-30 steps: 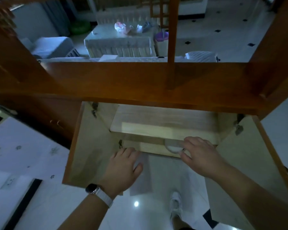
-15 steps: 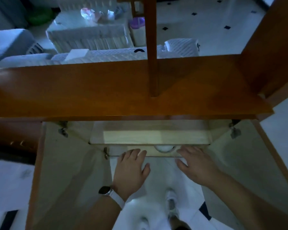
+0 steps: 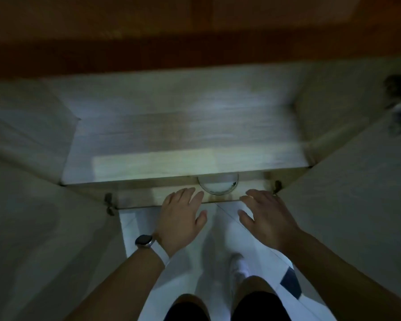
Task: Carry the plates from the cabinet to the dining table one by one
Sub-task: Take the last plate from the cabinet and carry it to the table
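I look straight down into an open wooden cabinet (image 3: 183,135). A pale round plate (image 3: 218,185) lies on the lower shelf, half hidden under the upper shelf's front edge. My left hand (image 3: 181,216), a watch on its wrist, reaches in with fingers straight, its fingertips at the lower shelf's front edge just left of the plate. My right hand (image 3: 264,218) is spread open just right of the plate, fingertips near the same edge. Neither hand touches the plate.
Both cabinet doors stand swung open, the left door (image 3: 44,228) and the right door (image 3: 357,216) flanking my arms. The dark wooden cabinet top (image 3: 195,38) overhangs above. My legs and a white shoe (image 3: 239,267) stand on the glossy tiled floor below.
My head has leaned down and closer, so the room beyond has left view. Both hands have spread apart to either side of the plate, staying near the shelf edge.
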A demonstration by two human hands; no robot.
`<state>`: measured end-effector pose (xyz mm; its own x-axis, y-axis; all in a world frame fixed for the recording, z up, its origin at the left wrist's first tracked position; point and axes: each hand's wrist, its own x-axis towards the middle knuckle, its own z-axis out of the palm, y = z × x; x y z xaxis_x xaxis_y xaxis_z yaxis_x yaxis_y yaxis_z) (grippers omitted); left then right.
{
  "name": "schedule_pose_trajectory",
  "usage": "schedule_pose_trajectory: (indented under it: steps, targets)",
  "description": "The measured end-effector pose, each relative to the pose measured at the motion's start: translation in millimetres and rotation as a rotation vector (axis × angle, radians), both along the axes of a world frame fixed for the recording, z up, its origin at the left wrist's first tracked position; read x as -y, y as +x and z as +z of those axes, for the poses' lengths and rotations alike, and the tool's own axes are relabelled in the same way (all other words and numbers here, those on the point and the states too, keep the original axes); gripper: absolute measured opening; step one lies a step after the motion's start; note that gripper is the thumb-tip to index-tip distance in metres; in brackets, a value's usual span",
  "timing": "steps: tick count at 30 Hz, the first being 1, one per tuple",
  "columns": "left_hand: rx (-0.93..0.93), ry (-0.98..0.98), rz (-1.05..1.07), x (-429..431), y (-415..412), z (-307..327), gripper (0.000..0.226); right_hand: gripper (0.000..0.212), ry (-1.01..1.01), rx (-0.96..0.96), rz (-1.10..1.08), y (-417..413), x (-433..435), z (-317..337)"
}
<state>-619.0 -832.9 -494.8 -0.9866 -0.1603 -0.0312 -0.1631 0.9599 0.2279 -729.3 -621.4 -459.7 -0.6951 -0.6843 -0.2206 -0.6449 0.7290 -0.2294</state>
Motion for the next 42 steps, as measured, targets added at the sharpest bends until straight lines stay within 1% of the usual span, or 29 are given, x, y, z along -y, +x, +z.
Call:
schedule_pose_trajectory:
  steps: [2, 5, 9, 12, 16, 19, 22, 24, 26, 28, 29, 30, 31, 32, 33, 34, 36, 39, 42]
  targets:
    - [-0.015, -0.007, -0.013, 5.9, -11.3, -49.4, 0.049, 0.051, 0.009, -0.025, -0.005, -10.6, 1.2, -48.4]
    - [-0.017, -0.007, -0.015, 12.1, -24.0, -118.4, 0.049, 0.059, 0.001, -0.032, -0.017, -25.6, 1.0, -121.0]
    - [-0.022, -0.048, -0.028, 29.6, -42.1, -202.5, 0.05, 0.049, -0.039, -0.079, -0.059, -42.1, 6.3, -202.1]
    - [-0.045, -0.079, -0.039, 41.9, -56.6, -251.7, 0.05, 0.049, -0.05, -0.058, -0.092, -57.6, 10.8, -253.1]
    - [-0.061, -0.147, -0.095, 51.6, -77.9, -298.3, 0.052, 0.048, -0.073, -0.003, -0.177, -80.0, 16.2, -306.1]
    - [-0.089, -0.147, -0.077, 60.3, -98.1, -321.5, 0.055, 0.047, -0.118, 0.024, -0.25, -99.5, 20.3, -333.0]
    - [-0.129, -0.107, -0.029, 66.7, -114.5, -341.4, 0.057, 0.041, -0.137, 0.052, -0.289, -119.0, 24.5, -353.9]
    - [-0.152, -0.111, 0.029, 69.7, -127.0, -355.6, 0.053, 0.036, -0.141, 0.095, -0.312, -132.3, 26.4, -366.5]
    - [-0.151, -0.089, 0.118, 71.2, -140.6, -368.4, 0.049, 0.036, -0.19, 0.143, -0.386, -144.8, 29.5, -378.5]
    - [-0.126, 0.027, 0.232, 73.0, -152.0, -380.8, 0.059, 0.046, -0.284, 0.194, -0.495, -155.5, 37.3, -388.0]
    - [-0.102, 0.139, 0.306, 73.7, -156.8, -383.2, 0.067, 0.047, -0.305, 0.215, -0.54, -160.8, 42.3, -392.2]
    - [-0.087, 0.274, 0.391, 75.6, -161.4, -388.5, 0.072, 0.044, -0.313, 0.232, -0.565, -165.9, 46.8, -396.2]
    - [-0.069, 0.401, 0.474, 75.4, -163.8, -391.1, 0.072, 0.04, -0.313, 0.255, -0.585, -170.5, 50.4, -398.7]
    - [-0.057, 0.496, 0.535, 74.2, -166.4, -394.6, 0.068, 0.039, -0.324, 0.281, -0.605, -175.3, 52.9, -401.8]
    - [-0.053, 0.551, 0.57, 72.3, -168.5, -395.9, 0.059, 0.039, -0.336, 0.311, -0.629, -178.8, 54.2, -403.6]
    - [-0.052, 0.58, 0.594, 71.1, -170.7, -396.7, 0.05, 0.04, -0.345, 0.336, -0.657, -182.2, 55.8, -406.5]
    - [-0.02, 0.574, 0.597, 69.1, -173.8, -393.6, 0.036, 0.04, -0.351, 0.365, -0.67, -187.3, 59.6, -412.6]
    - [0.005, 0.531, 0.509, 70.5, -180.0, -393.2, 0.031, 0.033, -0.379, 0.381, -0.666, -191.3, 66.3, -415.3]
    - [-0.004, 0.555, 0.49, 71.3, -184.8, -395.8, 0.029, 0.023, -0.427, 0.389, -0.653, -195.1, 71.3, -419.1]
